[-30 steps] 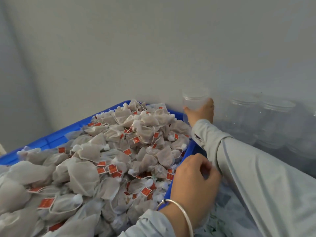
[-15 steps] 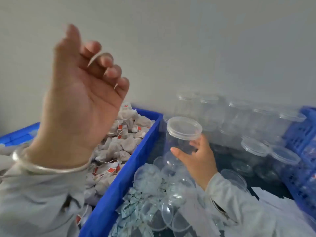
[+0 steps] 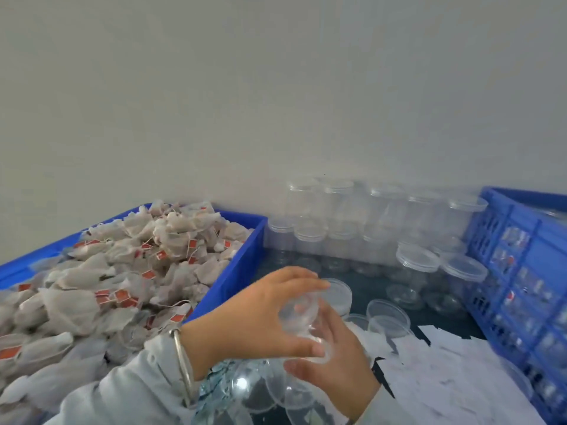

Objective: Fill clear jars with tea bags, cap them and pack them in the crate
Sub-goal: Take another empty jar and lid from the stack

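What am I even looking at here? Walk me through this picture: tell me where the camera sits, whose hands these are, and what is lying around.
There is no machine here. A person wears a camera on the head, so it looks forward and down at their own two hands.

The left hand, with a metal bangle at the wrist, and the right hand both have a grip on one clear jar; the left hand is at its top, the right holds it from below. The picture is blurred there, so whether its lid is on cannot be told.

On the left stands a blue tray heaped with tea bags bearing red tags. Against the wall are rows of empty clear jars with lids. Loose lids and white paper slips lie on the dark surface. On the right is a blue crate.
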`<state>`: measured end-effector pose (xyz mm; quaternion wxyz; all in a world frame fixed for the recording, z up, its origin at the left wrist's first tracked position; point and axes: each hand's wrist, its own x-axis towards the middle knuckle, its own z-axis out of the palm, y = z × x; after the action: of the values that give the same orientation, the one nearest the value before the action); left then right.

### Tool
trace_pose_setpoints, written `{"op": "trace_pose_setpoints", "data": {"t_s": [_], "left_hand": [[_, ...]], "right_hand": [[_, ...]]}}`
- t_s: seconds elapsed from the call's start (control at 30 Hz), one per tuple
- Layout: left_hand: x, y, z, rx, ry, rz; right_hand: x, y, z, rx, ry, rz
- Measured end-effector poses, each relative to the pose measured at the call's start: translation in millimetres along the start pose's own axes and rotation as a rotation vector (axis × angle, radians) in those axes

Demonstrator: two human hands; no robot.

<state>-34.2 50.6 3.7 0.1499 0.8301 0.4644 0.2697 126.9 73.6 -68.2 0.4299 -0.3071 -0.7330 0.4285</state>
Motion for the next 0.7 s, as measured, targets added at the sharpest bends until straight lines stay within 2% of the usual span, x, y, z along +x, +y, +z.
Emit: {"op": "trace_pose_setpoints", "data": {"t_s": [0.07, 0.13, 0.27, 0.3, 0.37, 0.43, 0.53, 0.6, 0.7], "left_hand": [[2, -6, 14, 0.072, -0.006, -0.009], [5, -8, 27, 0.056, 0.056, -0.016], [15, -9, 51, -0.025, 0.230, -0.190], [18, -10, 55, -0.062, 0.225, -0.258], [22, -14, 58, -0.137, 0.110, -0.384], [22, -21, 55, -0.199, 0.021, -0.462], [19, -24, 47, -0.292, 0.023, -0.529], [18, -22, 42, -0.458, 0.039, -0.602], [20, -25, 20, -1.017, 0.165, -0.814]], "right_hand": [[-4, 14, -3, -0.051, 0.076, 0.034], [-8, 24, -3, -0.168, 0.141, -0.040], [-7, 39, -5, -0.716, 0.413, -0.331], [-7, 43, -7, -0.810, 0.468, -0.384], [-7, 54, -12, -0.916, 0.529, -0.463], [-8, 64, -18, -0.979, 0.536, -0.498], [-7, 68, -15, -1.013, 0.533, -0.519], [-6, 68, -12, -1.013, 0.560, -0.511], [-7, 70, -23, -0.966, 0.710, -0.341]]}}
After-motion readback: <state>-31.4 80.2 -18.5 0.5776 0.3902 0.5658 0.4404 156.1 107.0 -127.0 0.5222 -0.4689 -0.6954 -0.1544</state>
